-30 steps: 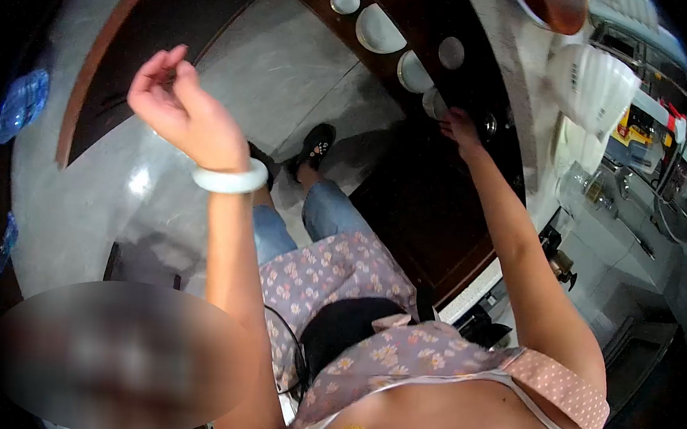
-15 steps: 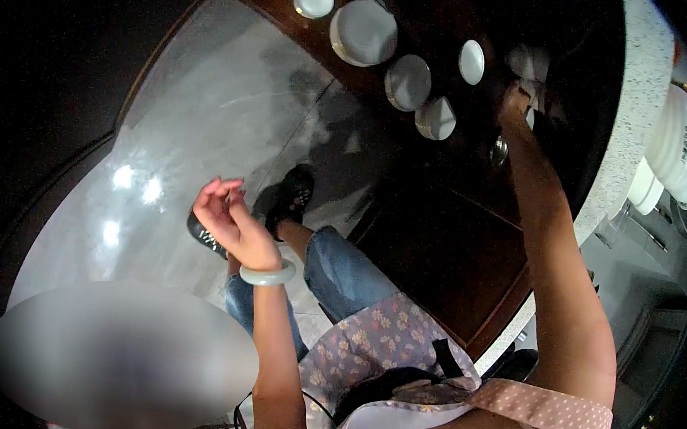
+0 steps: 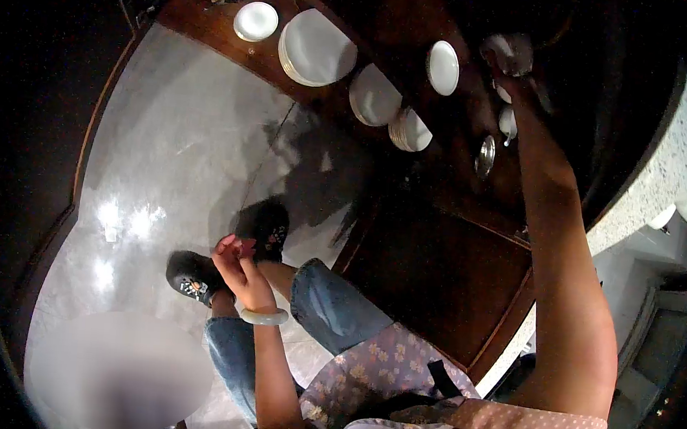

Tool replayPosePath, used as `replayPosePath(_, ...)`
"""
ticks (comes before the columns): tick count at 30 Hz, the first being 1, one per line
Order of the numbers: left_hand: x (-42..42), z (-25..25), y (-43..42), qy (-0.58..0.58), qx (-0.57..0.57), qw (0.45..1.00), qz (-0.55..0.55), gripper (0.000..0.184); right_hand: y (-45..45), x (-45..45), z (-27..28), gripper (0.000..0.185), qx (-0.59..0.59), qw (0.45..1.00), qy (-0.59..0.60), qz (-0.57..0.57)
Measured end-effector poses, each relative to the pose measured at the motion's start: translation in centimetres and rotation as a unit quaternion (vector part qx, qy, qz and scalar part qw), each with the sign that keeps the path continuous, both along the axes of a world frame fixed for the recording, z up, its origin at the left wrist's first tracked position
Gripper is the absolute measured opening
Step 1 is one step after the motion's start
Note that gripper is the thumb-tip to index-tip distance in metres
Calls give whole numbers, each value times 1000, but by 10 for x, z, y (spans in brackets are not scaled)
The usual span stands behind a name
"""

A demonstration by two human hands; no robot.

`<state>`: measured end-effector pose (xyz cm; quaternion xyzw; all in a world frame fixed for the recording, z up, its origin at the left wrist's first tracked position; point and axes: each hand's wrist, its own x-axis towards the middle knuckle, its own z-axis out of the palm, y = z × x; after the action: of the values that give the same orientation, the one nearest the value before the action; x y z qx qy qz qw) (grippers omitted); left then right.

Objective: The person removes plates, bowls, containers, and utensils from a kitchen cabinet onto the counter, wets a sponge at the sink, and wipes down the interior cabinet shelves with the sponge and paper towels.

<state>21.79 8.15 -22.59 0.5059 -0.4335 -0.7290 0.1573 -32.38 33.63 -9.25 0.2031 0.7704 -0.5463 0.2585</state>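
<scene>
My left hand [image 3: 240,273] hangs over the floor near my shoes, palm turned up, fingers loosely bent and apart. It holds nothing, and a pale bangle circles its wrist. My right hand [image 3: 507,79] reaches deep into the dark cabinet. Its fingers are around a greyish, bowl-like dish [image 3: 511,53]; shadow hides much of the grip. Beside that forearm are a small white dish with a spoon-like handle [image 3: 508,122] and a shiny silver dish [image 3: 485,157]. A white oval plate [image 3: 443,67] lies left of the hand.
Plate stacks stand along the cabinet shelf: a large stack [image 3: 318,49], a middle one [image 3: 376,96] and a small one [image 3: 411,130]. A small white bowl [image 3: 255,22] sits farther left. The speckled countertop [image 3: 653,163] edges the right side. A cabinet door panel [image 3: 434,275] is below.
My right hand has reached farther into the cabinet, the greyish dish shifting with it. My left hand has lowered. The view has turned, showing more of the shelf's left end.
</scene>
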Motion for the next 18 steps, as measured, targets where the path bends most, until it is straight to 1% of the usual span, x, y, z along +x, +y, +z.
replayPosePath(2,0,-2,1,8,-17,1000,-18,33,0,-12,-2,44,-9,1000,-4,6)
replayPosePath(7,-2,-6,3,8,-12,1000,-3,31,-5,-42,-11,45,-25,999,-9,21)
replayPosePath(11,-1,-10,5,4,-4,1000,-19,32,-6,-44,-10,45,-40,999,-13,25)
replayPosePath(14,-1,-12,11,-12,-20,999,-43,32,0,-42,-8,46,-53,998,-16,21)
replayPosePath(18,-2,-12,16,12,-26,998,-57,35,1,-32,-6,46,-73,997,-21,17)
